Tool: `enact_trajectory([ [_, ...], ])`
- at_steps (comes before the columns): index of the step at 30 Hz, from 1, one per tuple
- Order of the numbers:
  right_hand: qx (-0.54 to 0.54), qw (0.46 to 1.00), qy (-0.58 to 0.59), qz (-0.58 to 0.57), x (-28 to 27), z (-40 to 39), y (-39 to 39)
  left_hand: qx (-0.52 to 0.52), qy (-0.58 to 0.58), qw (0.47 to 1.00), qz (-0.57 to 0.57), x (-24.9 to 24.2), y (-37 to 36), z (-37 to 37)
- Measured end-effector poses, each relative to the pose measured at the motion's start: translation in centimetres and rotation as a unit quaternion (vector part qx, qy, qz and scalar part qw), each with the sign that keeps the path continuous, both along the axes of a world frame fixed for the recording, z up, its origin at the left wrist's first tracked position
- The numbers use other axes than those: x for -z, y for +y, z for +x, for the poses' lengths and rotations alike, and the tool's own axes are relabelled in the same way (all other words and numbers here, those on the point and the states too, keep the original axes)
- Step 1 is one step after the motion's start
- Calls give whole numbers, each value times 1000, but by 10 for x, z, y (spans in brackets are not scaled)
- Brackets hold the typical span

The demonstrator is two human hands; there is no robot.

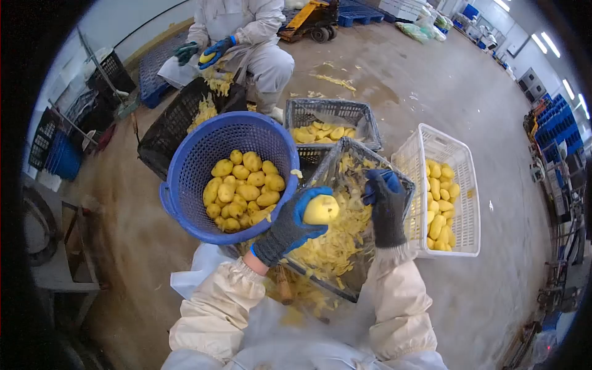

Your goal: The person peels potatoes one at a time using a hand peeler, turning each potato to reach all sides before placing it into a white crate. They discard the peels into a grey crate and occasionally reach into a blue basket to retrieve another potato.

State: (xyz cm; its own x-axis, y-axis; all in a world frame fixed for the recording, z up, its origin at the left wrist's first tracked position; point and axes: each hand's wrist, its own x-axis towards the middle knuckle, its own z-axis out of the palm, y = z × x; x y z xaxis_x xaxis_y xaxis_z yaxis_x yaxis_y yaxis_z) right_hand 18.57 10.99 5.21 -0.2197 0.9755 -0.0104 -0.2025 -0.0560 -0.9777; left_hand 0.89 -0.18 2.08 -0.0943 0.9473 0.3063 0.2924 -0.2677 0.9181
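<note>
My left hand (288, 225), in a grey and blue glove, grips a pale yellow potato (321, 210) that is at least partly peeled. My right hand (385, 203), gloved alike, is held to its right with curled fingers; what they hold, if anything, I cannot make out. Below both hands is a tilted dark crate (404, 180) heaped with yellow peelings (336, 243). Left of it, a blue perforated basket (185, 179) holds many potatoes (242, 192). On the right, a white crate (467, 213) contains several smooth yellow potatoes (439, 206).
A black crate (361, 110) with yellow pieces stands beyond my hands. Across from me a seated person (246, 37) in white holds a potato over another black crate (166, 139) with peelings. A pallet jack (311, 18) stands behind. Scraps lie on the wet floor.
</note>
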Motion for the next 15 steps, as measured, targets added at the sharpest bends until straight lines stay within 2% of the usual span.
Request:
enact_trajectory([
  [1, -7, 1000, -5, 3, -8, -6, -12, -7, -5, 1000, 3, 1, 1, 1],
  [3, -148, 988, -45, -11, -12, -19, -37, -20, 7, 1000, 10, 2, -1, 0],
  [4, -149, 985, -89, -9, -14, -27, -44, -21, 17, 1000, 13, 1, 0, -1],
  [5, -146, 985, -87, -11, -10, -25, -38, -20, 28, 999, 15, 0, 0, -3],
  [7, 1, 996, -70, 47, -3, -17, -13, -23, 45, 998, 23, -2, 1, -3],
  [8, 11, 999, -29, 25, -6, -10, -4, -22, 45, 998, 24, -3, 1, -3],
  [10, -23, 998, -25, 44, -11, -16, -18, -85, 160, 980, 82, -6, 5, -4],
  [12, -120, 991, -45, 28, -3, -26, -33, -93, 169, 977, 94, -9, 6, -1],
  [13, -117, 992, -44, 25, -2, -24, -28, -97, 180, 973, 104, -11, 5, -1],
  [15, 29, 995, -93, 31, -3, -11, -6, -88, 186, 974, 96, -12, 2, -1],
])
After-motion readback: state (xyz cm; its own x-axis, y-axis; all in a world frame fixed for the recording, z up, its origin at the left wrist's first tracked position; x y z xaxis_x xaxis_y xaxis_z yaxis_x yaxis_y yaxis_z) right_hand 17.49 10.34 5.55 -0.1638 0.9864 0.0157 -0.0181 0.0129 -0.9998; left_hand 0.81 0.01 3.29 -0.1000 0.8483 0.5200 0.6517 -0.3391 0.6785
